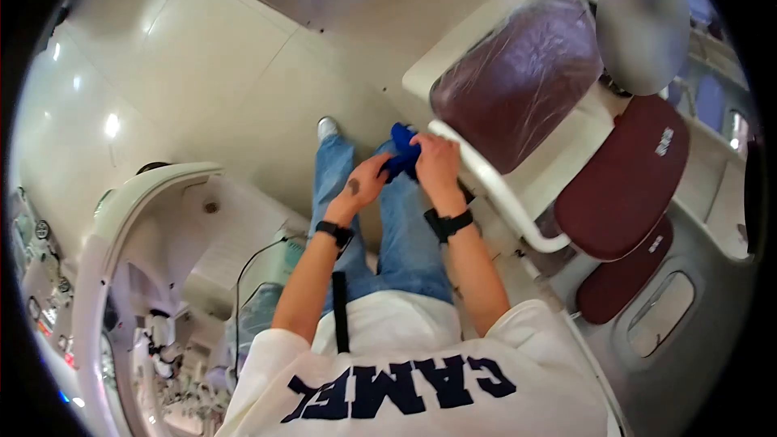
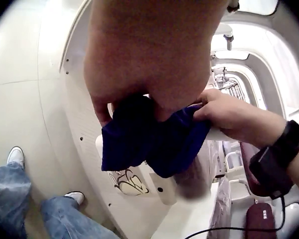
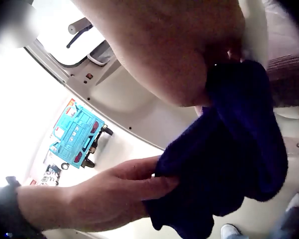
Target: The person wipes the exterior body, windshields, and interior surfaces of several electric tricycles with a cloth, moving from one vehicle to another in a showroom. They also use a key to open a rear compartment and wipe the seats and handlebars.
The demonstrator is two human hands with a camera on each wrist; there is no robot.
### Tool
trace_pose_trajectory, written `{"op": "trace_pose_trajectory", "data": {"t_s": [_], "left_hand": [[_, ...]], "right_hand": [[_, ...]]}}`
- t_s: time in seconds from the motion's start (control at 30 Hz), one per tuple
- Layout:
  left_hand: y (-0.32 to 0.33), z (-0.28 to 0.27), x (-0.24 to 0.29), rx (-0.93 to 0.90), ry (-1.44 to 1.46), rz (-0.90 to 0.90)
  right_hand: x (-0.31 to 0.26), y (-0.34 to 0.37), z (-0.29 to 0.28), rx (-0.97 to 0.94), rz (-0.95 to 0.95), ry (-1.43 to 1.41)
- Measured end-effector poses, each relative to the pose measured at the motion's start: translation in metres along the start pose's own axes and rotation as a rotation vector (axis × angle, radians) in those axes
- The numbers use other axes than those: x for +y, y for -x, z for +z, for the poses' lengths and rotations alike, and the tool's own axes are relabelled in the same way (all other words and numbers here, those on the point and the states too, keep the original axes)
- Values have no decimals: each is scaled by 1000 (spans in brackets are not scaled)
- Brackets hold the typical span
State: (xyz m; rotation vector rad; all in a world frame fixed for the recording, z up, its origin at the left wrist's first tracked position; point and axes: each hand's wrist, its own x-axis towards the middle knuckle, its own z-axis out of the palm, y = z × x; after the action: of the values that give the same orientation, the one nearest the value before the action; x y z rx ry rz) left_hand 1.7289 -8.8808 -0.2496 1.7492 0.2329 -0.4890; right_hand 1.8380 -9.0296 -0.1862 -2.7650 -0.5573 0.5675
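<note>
A dark blue cloth (image 1: 402, 151) hangs folded and bunched between my two hands, in front of my legs. My left hand (image 1: 368, 180) pinches its left side, with thumb and fingers on the fabric in the right wrist view. My right hand (image 1: 439, 163) grips the other side, close to a white armrest. In the left wrist view the cloth (image 2: 154, 144) droops below both hands in loose folds. The fabric looks thick and soft in the right wrist view. Part of each hand's fingertips is hidden behind the folds.
To my right stands a maroon seat (image 1: 526, 73) in plastic wrap, with its white armrest (image 1: 502, 186) beside my right arm. Maroon pads (image 1: 623, 178) lie behind it. On the left is a curved white vehicle body (image 1: 105, 226). A turquoise cargo vehicle (image 3: 77, 134) stands farther off.
</note>
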Motion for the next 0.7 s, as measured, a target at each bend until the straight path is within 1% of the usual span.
{"op": "trace_pose_trajectory", "data": {"t_s": [0.07,0.13,0.2,0.27,0.3,0.33,0.4,0.47,0.5,0.53,0.6,0.67,0.7], "left_hand": [[-1,-6,0,21,15,-23],[-5,-8,12,113,131,-19],[-13,-5,31,224,133,113],[-26,0,54,174,183,112],[-31,7,67,241,189,243],[-32,11,81,215,229,285],[-34,23,109,189,209,371],[-34,42,128,134,187,369],[-37,48,135,156,171,393],[-39,55,138,176,155,418],[-43,66,137,212,148,415],[-48,73,130,256,153,407],[-48,72,130,262,172,380]], "right_hand": [[0,-1,-11,-68,22,-41],[-10,4,-40,29,-30,-4],[-12,9,-73,68,-61,-61],[-16,15,-111,92,26,-84],[-12,21,-126,74,67,-58],[-5,27,-136,89,49,-31],[13,41,-150,-17,180,104],[30,57,-147,-67,185,174],[38,65,-142,-83,153,199],[42,70,-138,-53,29,272],[54,72,-125,113,-119,250],[65,65,-106,67,-21,94],[60,60,-105,62,6,62]]}}
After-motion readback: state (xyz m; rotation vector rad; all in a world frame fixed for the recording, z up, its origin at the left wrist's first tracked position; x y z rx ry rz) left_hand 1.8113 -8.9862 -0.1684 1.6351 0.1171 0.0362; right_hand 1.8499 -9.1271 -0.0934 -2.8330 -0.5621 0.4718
